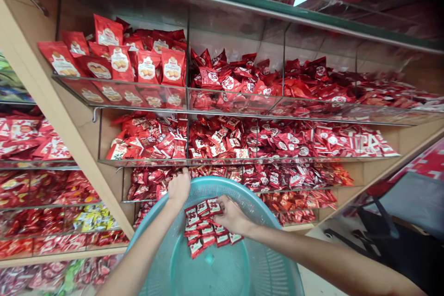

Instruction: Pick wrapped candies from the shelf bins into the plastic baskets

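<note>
A round teal plastic basket [222,270] with perforated sides stands below me, its far rim against the shelves. My left hand [179,188] is closed over that rim, left of its middle. Inside the basket lies a cluster of small red-and-white snack packets [203,229], laid in rough rows toward the far side. My right hand [231,215] reaches into the basket from the right. Its thumb and fingers are closed at a packet on the upper right of the cluster; the palm hides part of the packets below.
Glass-fronted shelves hold heaps of red packets [222,141] in divided bins, with larger red biscuit packets [120,62] at upper left. A wooden upright [65,115] parts them from another shelf unit at left. A black chair [378,226] stands at right.
</note>
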`<state>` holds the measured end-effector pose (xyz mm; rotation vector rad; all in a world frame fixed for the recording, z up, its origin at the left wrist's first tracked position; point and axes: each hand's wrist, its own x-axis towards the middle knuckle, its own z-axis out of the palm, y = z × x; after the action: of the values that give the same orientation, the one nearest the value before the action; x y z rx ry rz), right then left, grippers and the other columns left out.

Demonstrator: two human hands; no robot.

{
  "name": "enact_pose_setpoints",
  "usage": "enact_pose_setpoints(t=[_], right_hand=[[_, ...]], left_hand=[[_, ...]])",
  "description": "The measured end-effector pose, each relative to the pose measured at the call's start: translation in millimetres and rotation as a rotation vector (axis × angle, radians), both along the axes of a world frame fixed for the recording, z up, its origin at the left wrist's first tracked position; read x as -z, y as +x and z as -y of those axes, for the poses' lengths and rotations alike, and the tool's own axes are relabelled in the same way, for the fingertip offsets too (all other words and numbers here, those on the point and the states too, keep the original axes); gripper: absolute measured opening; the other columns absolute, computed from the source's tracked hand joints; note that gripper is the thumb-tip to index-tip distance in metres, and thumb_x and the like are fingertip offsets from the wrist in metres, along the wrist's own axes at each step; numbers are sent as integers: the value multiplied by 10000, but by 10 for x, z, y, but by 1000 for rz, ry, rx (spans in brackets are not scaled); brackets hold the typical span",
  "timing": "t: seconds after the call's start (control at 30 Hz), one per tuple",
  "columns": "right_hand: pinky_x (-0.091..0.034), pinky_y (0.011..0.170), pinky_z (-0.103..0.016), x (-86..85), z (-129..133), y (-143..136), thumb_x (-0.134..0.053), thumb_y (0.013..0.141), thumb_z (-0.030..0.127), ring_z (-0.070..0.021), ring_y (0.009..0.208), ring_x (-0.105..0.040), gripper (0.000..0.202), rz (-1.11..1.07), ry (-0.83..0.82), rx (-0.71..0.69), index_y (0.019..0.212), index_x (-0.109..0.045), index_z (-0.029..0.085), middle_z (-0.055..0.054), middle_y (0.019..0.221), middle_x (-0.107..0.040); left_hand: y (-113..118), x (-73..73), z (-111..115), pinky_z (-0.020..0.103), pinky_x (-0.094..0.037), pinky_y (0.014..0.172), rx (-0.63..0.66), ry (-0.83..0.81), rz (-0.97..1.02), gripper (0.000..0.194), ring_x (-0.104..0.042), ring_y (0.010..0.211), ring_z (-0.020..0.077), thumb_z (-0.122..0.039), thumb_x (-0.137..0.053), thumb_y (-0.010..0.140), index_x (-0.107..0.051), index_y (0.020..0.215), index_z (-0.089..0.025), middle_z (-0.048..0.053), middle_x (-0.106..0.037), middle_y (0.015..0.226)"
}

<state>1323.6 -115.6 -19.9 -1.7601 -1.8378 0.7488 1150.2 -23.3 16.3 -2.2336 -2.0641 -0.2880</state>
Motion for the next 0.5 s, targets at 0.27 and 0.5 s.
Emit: enact_pose_setpoints(t=[0.27, 0.5], right_hand=[[-417, 663, -229, 69, -42, -2, -673, 667, 205, -160, 793, -571, 364, 48, -4, -32, 1017, -574, 204, -2, 853, -606], [-423, 702, -272, -375, -36, 23, -624, 750, 347, -187, 828, -580, 346, 84, 136, -47, 1053, -566, 190, -41, 934, -629]], left_hand=[[-1, 11, -3, 379, -507, 681, 5, 0, -4, 383, -677, 843, 291, -245, -225, 950, -511, 1138, -74, 175, -696, 838], [-4, 38, -17, 357, -511, 671, -4, 17, -10, 361, -680, 829, 279, -240, -248, 948, -526, 1113, -80, 168, -697, 813]])
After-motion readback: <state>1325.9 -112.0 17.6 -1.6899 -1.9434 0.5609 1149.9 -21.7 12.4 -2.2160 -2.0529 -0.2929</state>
